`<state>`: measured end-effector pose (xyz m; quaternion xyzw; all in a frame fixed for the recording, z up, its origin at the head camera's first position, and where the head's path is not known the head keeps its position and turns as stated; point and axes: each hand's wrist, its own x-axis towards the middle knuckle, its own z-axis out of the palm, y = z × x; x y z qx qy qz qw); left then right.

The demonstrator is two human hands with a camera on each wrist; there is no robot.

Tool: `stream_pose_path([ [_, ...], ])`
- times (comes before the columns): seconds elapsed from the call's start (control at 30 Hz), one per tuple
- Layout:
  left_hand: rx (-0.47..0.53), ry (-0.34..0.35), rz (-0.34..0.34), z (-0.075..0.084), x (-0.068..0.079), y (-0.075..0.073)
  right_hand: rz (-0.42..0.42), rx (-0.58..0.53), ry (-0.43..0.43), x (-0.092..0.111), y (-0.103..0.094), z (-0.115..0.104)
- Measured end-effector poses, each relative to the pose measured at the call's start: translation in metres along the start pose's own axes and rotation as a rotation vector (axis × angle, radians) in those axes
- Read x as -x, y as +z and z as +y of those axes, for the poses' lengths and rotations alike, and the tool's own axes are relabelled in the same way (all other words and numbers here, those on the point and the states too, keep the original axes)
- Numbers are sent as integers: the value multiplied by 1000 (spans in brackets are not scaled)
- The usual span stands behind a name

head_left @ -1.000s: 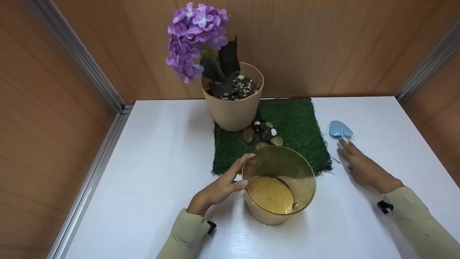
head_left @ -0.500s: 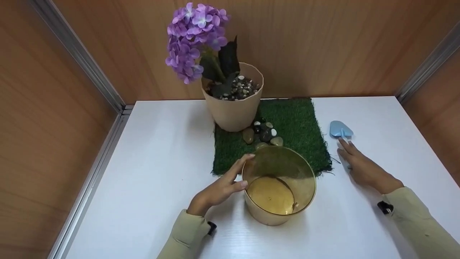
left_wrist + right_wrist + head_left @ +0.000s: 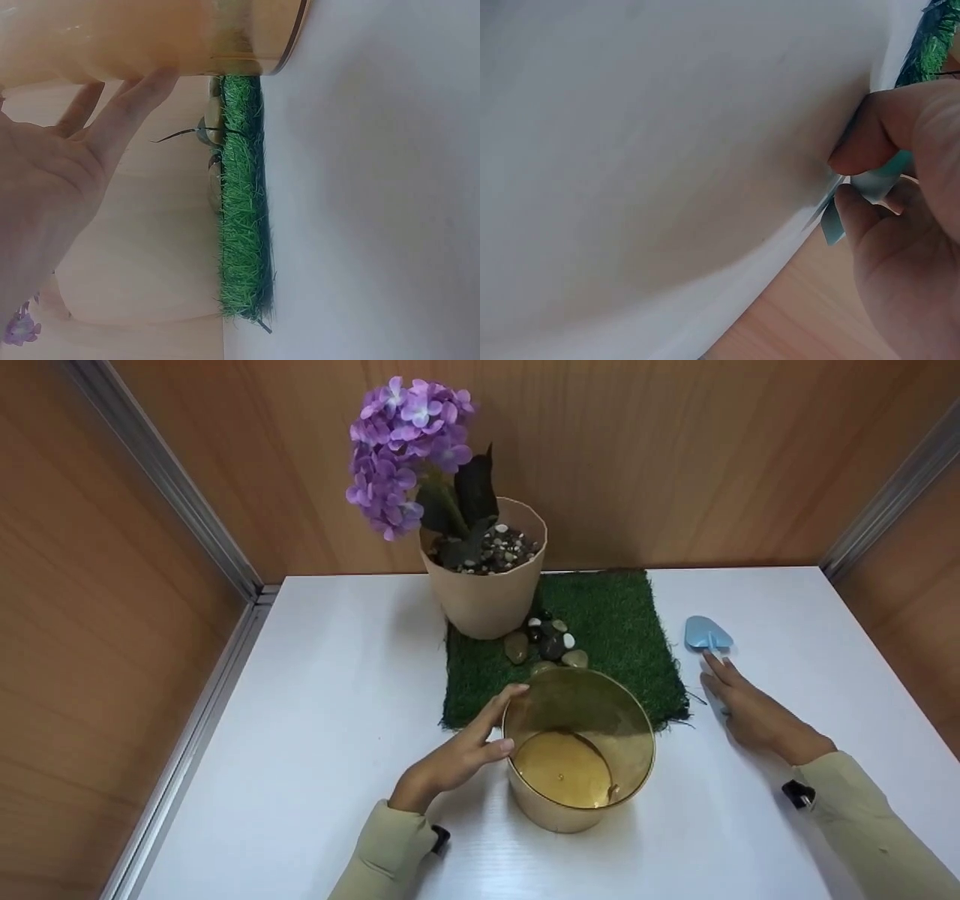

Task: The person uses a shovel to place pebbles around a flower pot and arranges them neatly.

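Observation:
A translucent amber pot stands on the white table in front of the grass mat, its mouth facing up. My left hand lies against the pot's left side, fingers extended and the thumb at the rim. The left wrist view shows those fingertips right at the wall. At the right, my right hand pinches the handle of a small blue toy trowel low over the table. Its teal handle shows between thumb and fingers in the right wrist view; the hand hides most of it.
A square of artificial grass lies at the back middle. On it sit several pebbles and a beige flowerpot with purple hydrangea blooms. Wooden panels wall in the white table at the back and sides.
The head view has shifted slightly, so the scene sits a little lower in it. Both hands, the amber pot and the trowel keep their places relative to one another.

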<state>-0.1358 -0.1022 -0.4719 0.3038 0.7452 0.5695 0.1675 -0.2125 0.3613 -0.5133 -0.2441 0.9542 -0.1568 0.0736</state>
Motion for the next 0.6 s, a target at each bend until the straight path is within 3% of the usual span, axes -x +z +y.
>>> stream_pose_path([
  [0.6,8,-22,-5,1,2,-3,45,-5,-54,-1,-2,1],
])
